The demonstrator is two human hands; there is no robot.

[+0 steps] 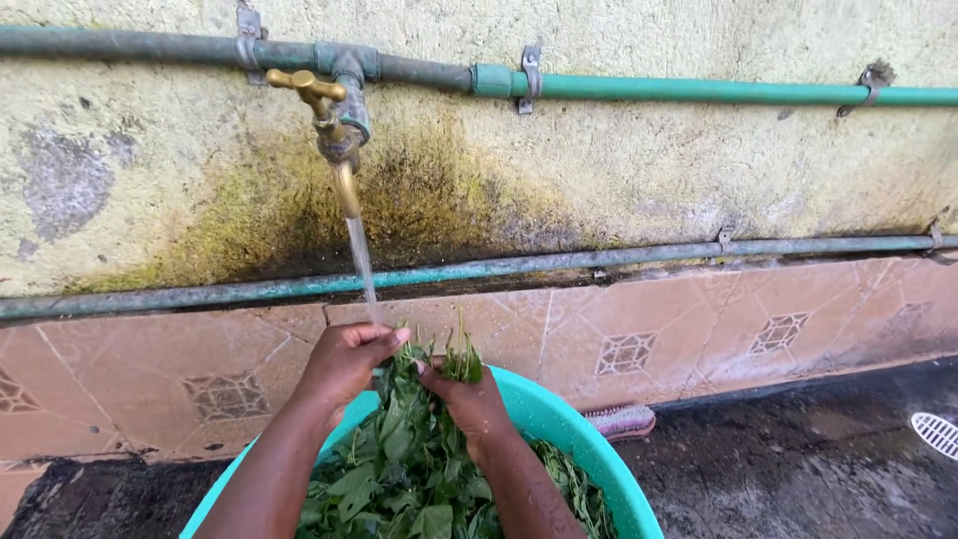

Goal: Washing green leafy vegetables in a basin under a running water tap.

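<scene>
A turquoise plastic basin [559, 419] full of green leafy vegetables [409, 474] stands below a brass tap [334, 120] on the wall. Water [362, 265] runs from the tap in a thin stream down onto the leaves. My left hand [344, 359] and my right hand [464, 394] both grip a bunch of the leaves, held up above the basin right under the stream. The bunch sticks up between the two hands. My forearms reach in from the bottom edge.
Green pipes [699, 93] run along the stained, mossy wall, a second pipe [619, 258] lower down. Below is a tiled skirting [758, 334]. A scrubbing brush [624, 419] lies on the wet dark floor behind the basin. A white drain grate [936, 434] sits at far right.
</scene>
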